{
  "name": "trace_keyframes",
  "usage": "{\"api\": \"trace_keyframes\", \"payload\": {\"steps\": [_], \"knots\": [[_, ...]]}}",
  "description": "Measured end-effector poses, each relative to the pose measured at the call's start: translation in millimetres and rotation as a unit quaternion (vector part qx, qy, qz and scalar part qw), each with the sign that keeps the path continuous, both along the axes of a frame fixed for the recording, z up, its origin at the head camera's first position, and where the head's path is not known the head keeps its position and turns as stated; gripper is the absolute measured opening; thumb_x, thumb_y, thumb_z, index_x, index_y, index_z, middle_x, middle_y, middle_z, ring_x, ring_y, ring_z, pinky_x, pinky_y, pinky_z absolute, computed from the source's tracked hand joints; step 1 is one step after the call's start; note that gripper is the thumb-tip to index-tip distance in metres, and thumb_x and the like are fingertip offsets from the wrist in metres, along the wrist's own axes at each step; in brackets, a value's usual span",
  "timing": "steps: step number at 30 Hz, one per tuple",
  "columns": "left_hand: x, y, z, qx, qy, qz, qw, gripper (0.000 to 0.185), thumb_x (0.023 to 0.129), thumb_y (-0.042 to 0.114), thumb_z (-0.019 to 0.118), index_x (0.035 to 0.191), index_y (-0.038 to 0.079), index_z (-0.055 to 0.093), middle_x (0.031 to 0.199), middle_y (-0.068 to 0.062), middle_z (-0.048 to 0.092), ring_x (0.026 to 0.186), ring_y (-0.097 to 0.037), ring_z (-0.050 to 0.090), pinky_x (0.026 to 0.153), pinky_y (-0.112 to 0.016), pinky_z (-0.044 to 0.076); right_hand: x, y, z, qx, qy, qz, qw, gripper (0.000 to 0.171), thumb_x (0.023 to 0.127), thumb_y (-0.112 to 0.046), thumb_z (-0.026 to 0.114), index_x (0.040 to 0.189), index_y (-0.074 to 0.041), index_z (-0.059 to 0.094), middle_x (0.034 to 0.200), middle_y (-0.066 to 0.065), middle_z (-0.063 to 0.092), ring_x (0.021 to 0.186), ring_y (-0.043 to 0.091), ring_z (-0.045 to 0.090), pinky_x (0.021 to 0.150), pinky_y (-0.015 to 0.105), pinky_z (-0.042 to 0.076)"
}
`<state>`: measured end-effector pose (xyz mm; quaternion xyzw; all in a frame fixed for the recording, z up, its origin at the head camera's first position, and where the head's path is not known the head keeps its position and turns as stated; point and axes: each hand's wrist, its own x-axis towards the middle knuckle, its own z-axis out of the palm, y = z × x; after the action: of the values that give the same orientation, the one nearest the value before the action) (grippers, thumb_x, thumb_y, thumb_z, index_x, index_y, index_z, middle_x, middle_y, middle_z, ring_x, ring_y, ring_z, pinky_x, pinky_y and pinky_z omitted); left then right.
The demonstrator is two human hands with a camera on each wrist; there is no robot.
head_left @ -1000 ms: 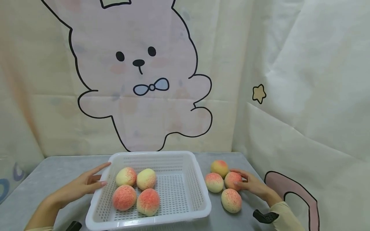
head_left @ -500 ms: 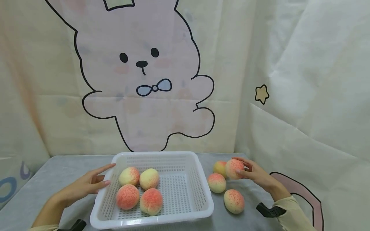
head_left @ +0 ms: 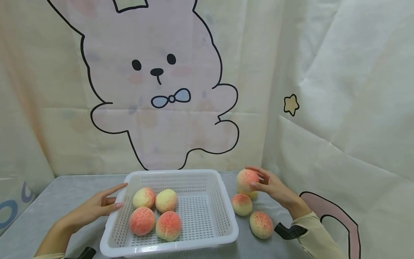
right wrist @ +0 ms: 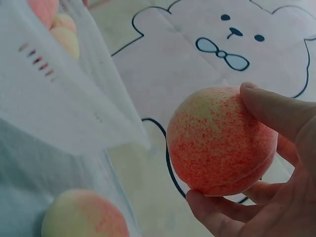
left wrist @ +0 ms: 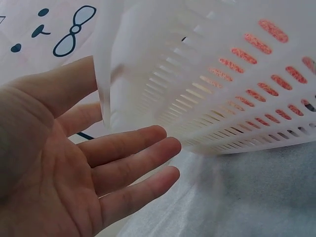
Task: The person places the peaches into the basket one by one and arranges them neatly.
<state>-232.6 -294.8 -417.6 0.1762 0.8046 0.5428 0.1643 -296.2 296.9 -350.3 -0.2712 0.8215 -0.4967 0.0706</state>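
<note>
1. Round pink-and-yellow peach (head_left: 247,180): your right hand (head_left: 270,185) grasps it in the air, just right of the basket.
2. White perforated plastic basket (head_left: 226,216): holds four peaches (head_left: 155,214); your left hand (head_left: 93,207), fingers straight, rests against its left wall.
3. Grey table (head_left: 58,194): three peaches (head_left: 250,212) lie beneath the right hand.

Peach (head_left: 247,180) pink-red speckled w/ yellow; basket (head_left: 207,176) white.

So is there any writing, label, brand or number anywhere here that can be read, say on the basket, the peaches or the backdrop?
None: no words, numbers or brand marks show in any view.
The backdrop carries only drawings, a rabbit and a star.
The white basket and the peach in the right hand are unmarked.
</note>
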Motion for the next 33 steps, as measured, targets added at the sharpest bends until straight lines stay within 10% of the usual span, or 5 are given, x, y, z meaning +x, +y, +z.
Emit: {"api": "trace_keyframes", "payload": {"steps": [33], "knots": [[1.0,-1,-2.1,0.006,0.002,0.017,0.9998,0.077,0.106,0.021,0.053,0.163,0.010,0.003,0.145,-0.039,0.047,0.104,-0.018,0.072,0.082,-0.036,0.060,-10.3,-159,27.1,-0.164,-0.072,0.044,0.983,0.056,0.099,-0.004,0.061,0.151,-0.009,0.041,0.143,0.014,0.051,0.107,0.013,0.063,0.093,0.029,0.053]]}}
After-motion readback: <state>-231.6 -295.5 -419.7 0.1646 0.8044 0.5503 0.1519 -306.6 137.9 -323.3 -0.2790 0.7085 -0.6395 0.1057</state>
